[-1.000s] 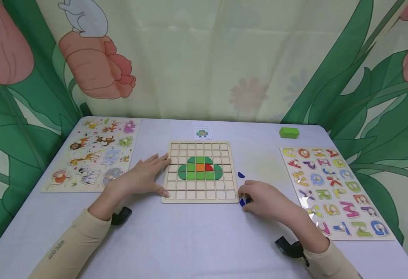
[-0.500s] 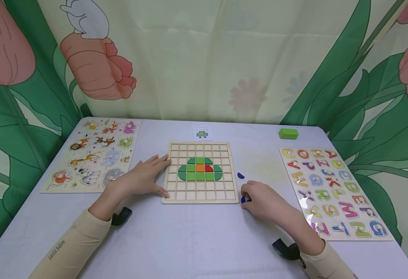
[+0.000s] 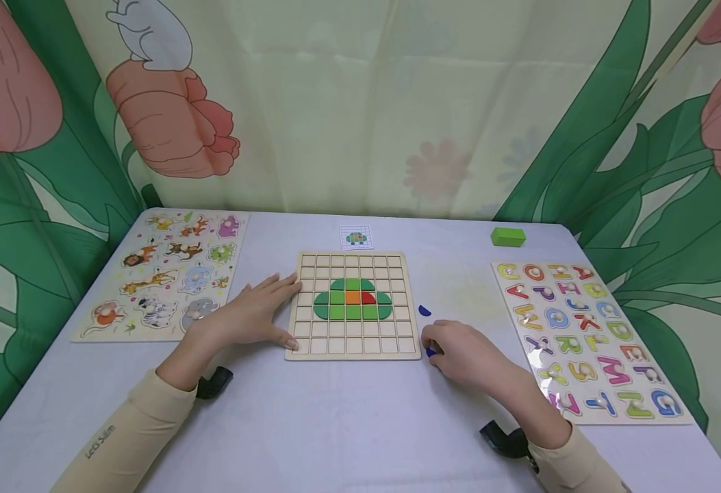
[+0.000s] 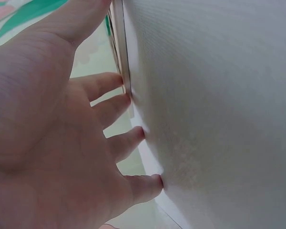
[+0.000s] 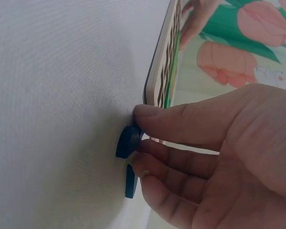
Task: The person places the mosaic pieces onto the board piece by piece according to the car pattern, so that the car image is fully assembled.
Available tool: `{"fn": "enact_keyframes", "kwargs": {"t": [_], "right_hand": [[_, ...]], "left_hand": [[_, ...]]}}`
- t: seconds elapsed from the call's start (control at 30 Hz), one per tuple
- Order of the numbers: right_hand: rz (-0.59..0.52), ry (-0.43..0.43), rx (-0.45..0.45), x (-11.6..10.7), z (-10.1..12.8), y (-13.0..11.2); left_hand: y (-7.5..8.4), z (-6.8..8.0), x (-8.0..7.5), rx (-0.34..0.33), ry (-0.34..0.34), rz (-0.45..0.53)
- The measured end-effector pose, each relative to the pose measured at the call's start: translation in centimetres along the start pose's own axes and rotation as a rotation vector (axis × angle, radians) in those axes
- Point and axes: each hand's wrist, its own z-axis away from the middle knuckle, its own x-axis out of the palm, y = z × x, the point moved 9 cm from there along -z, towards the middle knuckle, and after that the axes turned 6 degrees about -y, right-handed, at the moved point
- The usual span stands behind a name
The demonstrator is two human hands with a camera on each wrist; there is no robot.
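Right wrist view: right hand (image 5: 214, 157) is pinching a blue piece (image 5: 128, 141) beside the grid board (image 5: 160, 71); left hand (image 3: 246, 316), fingers spread, is pressing the board's left edge.

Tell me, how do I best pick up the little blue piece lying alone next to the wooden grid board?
Probably pinch the blue piece across its thin edges, one fingertip on the curved side and one on the straight side. It lies flat on the table, so come straight down from above; the grid board sits clear of it.
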Motion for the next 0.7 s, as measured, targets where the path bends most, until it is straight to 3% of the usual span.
{"fn": "enact_keyframes", "kwargs": {"t": [0.37, 0.7], "right_hand": [[0.042, 0.017, -0.017, -0.13, 0.01, -0.27], [0.013, -0.014, 0.000, 0.18, 0.00, -0.09]], "left_hand": [[-0.09, -0.01, 0.00, -0.002, 0.004, -0.007], [-0.23, -0.17, 0.15, 0.005, 0.005, -0.008]]}}
